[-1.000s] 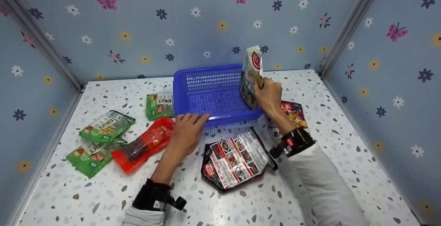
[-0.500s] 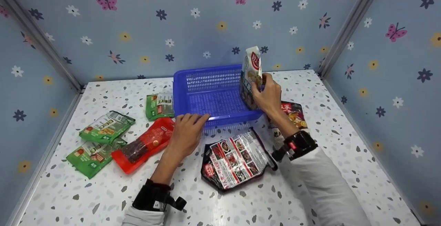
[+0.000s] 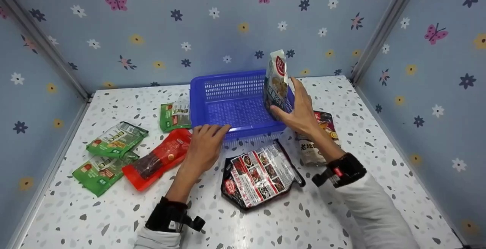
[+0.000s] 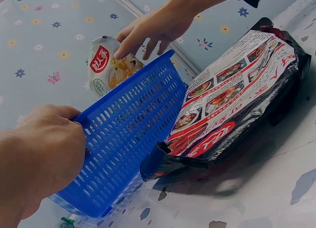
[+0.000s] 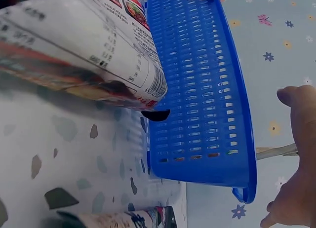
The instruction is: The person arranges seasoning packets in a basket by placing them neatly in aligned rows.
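Note:
A blue plastic basket (image 3: 243, 113) stands against the back wall. My left hand (image 3: 206, 148) grips its near rim, fingers over the edge; the left wrist view shows the hand (image 4: 47, 154) closed around the rim. A white-and-dark food pouch (image 3: 276, 84) stands upright inside, at the basket's right end. Beside this pouch my right hand (image 3: 301, 112) has its fingers spread and holds nothing, the thumb near the pouch's lower front. In the right wrist view the thumb and fingers of that hand (image 5: 301, 173) are apart above the rim.
A black-and-white pouch (image 3: 262, 177) lies in front of the basket. Another food pouch (image 3: 317, 142) is partly under the right forearm. On the left lie a red packet (image 3: 159, 159) and green packets (image 3: 118, 139), one (image 3: 175, 116) against the basket's side.
My right hand has let go of the standing pouch; its fingers have opened and the hand has drawn back slightly toward me. The pouch stays upright. The left hand has not moved.

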{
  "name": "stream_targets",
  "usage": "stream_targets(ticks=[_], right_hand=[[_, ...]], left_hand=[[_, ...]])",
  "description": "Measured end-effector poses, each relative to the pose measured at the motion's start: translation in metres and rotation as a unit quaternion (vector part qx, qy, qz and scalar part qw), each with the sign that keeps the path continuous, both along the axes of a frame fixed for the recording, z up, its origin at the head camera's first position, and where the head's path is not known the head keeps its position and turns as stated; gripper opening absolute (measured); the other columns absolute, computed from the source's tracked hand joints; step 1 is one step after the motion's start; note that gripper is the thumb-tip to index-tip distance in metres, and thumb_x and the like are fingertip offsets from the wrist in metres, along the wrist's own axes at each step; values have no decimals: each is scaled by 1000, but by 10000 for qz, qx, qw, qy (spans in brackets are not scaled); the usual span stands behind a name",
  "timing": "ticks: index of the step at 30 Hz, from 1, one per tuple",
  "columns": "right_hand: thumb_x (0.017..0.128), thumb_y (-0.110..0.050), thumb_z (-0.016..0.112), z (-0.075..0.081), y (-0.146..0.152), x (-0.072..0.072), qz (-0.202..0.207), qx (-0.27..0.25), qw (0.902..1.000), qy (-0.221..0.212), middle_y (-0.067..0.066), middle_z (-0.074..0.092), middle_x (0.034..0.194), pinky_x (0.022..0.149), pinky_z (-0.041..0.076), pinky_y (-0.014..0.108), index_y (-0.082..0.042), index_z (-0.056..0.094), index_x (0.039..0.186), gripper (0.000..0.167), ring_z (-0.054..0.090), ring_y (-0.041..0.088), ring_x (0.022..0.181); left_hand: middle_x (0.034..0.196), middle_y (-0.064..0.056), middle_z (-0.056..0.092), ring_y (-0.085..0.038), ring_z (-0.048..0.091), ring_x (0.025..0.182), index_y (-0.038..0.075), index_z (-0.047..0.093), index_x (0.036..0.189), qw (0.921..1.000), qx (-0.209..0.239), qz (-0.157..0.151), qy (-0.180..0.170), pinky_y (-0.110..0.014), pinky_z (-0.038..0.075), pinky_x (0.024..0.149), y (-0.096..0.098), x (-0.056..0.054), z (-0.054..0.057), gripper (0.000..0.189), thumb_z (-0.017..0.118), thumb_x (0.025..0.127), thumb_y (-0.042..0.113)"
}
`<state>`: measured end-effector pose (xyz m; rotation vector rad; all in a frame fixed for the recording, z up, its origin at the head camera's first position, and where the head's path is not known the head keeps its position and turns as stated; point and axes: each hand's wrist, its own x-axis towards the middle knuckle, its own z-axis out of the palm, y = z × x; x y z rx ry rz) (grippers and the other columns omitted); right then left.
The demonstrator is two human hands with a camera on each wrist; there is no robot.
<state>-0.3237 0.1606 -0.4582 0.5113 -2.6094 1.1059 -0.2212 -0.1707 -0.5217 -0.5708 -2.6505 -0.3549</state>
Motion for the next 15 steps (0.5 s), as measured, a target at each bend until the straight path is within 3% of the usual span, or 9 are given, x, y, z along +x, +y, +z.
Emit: stream_targets(ticks=[8,15], right_hand=[[97,-56,83,5,23,25,248,124,9995,-142,14,19,190,141,18,72,-21,15,182,114,21,41,177],[95,-51,88,5,57,42,38,40,9996,-273,14,21,190,138,20,76,-24,16,182,116,23,45,175]], left_hand=[[135,-13,78,-38,71,121,20,64,156,10000,-4,-12,32,-57,52,103,-1,2,1,41,62,115,19],[136,-13,78,-38,70,122,20,63,156,10000,44,-23,-3,-57,52,105,-1,2,2,42,64,114,18]])
